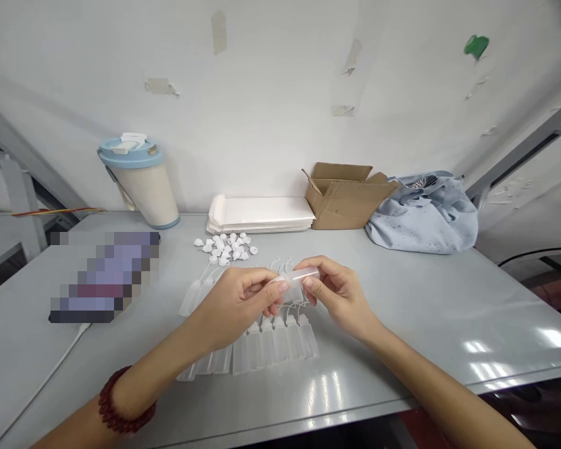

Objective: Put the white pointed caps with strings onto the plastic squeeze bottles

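Left hand pinches the neck end of a small translucent white plastic bottle; right hand grips its body toward the other end. Both hands closed on it, bottle roughly horizontal, held above the grey glossy desk. Left fingers cover the neck, can't tell how the cap sits. Dark red beaded bracelet on the left wrist.

Below the hands: front row of translucent bottles, side by side, partly behind the left forearm. More bottles behind, mostly hidden. Past those, loose pile of small white plastic caps.

Along the wall: cream tumbler with light blue lid, stack of white padded envelopes, open brown cardboard box touching or nearly touching the stack, crumpled light blue fabric bundle at its right. Far left: pixelated flat device, white cable at its near end.
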`<state>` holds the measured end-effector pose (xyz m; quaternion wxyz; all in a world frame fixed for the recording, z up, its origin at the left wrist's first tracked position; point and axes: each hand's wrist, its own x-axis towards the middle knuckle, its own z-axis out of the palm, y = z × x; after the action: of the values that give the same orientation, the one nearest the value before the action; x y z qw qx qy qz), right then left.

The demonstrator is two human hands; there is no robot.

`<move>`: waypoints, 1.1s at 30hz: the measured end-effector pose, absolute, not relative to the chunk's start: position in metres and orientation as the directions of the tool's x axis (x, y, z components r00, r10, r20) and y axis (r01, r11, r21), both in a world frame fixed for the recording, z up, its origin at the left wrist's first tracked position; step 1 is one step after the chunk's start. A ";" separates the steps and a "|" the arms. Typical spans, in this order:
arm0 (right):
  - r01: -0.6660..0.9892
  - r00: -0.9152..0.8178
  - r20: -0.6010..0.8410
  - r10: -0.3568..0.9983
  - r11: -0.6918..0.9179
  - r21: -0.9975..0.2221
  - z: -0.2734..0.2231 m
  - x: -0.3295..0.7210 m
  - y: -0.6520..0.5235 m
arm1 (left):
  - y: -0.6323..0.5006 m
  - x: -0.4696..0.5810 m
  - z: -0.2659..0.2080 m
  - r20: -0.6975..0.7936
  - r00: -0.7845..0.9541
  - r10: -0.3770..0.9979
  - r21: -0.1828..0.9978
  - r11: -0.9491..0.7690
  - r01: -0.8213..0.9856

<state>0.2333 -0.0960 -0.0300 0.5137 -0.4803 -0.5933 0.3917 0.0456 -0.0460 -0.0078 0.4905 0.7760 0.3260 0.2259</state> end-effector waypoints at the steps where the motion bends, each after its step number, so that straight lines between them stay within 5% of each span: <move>1: 0.164 -0.009 0.231 0.973 0.229 -0.959 -0.030 0.233 -0.096 | -0.047 0.046 -0.009 0.094 0.678 0.729 0.875 -0.385 0.292; 5: 0.138 -0.003 0.196 0.981 0.195 -0.971 -0.030 0.234 -0.096 | -0.048 0.048 -0.021 0.459 0.639 0.617 0.590 -0.750 0.300; 9: 0.089 -0.003 0.193 0.981 0.192 -0.977 -0.030 0.235 -0.095 | -0.048 0.050 -0.031 0.631 0.622 0.465 0.381 -0.883 0.274; 12: 0.098 -0.002 0.194 0.981 0.193 -0.976 -0.030 0.235 -0.095 | -0.049 0.049 -0.027 0.579 0.609 0.542 0.478 -0.831 0.285; 16: 0.131 -0.010 0.209 0.978 0.209 -0.969 -0.030 0.235 -0.096 | -0.049 0.048 -0.014 0.294 0.661 0.690 0.709 -0.621 0.333; 20: 0.156 -0.012 0.223 0.975 0.222 -0.962 -0.030 0.234 -0.095 | -0.048 0.047 -0.008 0.179 0.677 0.714 0.792 -0.513 0.332; 25: 0.131 -0.011 0.220 0.975 0.220 -0.967 -0.028 0.234 -0.096 | -0.050 0.047 -0.011 0.350 0.672 0.653 0.698 -0.660 0.278; 33: 0.070 0.020 0.112 0.994 0.110 -0.991 -0.029 0.231 -0.096 | -0.050 0.045 -0.027 0.565 0.687 0.456 0.374 -0.884 0.279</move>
<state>0.2311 -0.0962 -0.0291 0.5153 -0.4943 -0.5380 0.4479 0.0449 -0.0496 -0.0272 0.1304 0.9092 0.2021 0.3398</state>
